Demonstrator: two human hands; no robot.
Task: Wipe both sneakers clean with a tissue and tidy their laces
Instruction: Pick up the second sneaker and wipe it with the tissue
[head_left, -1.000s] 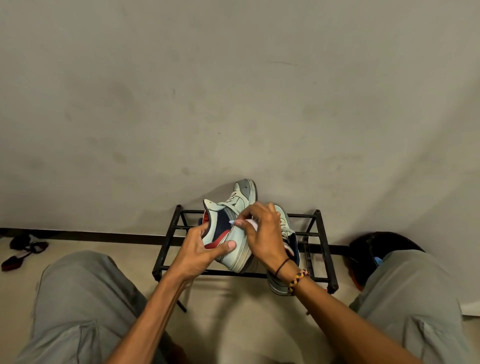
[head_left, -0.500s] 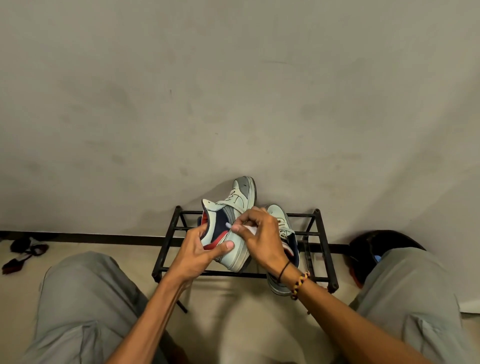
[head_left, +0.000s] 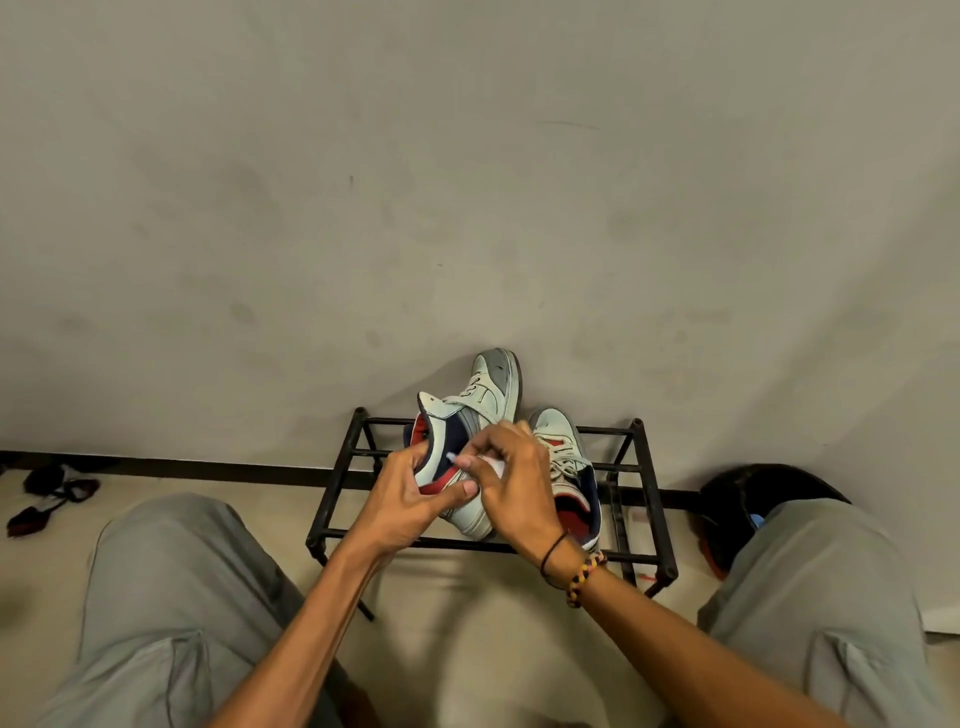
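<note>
A pale green sneaker with navy and red lining is lifted above the black metal shoe rack, toe pointing up at the wall. My left hand grips it at the heel and collar, thumb across its side. My right hand pinches a white tissue and presses it on the sneaker's side, near the collar. The second sneaker lies on the rack just right of it, laces loosely tied, partly hidden behind my right wrist.
The rack stands against a grey wall above a dark baseboard. My grey-trousered knees fill the lower left and right. A dark rounded object sits on the floor at the right, and dark and red items lie at the far left.
My right hand with the tissue has slid down and left along the held sneaker's side, toward my left thumb. The left hand and the sneaker have barely moved.
</note>
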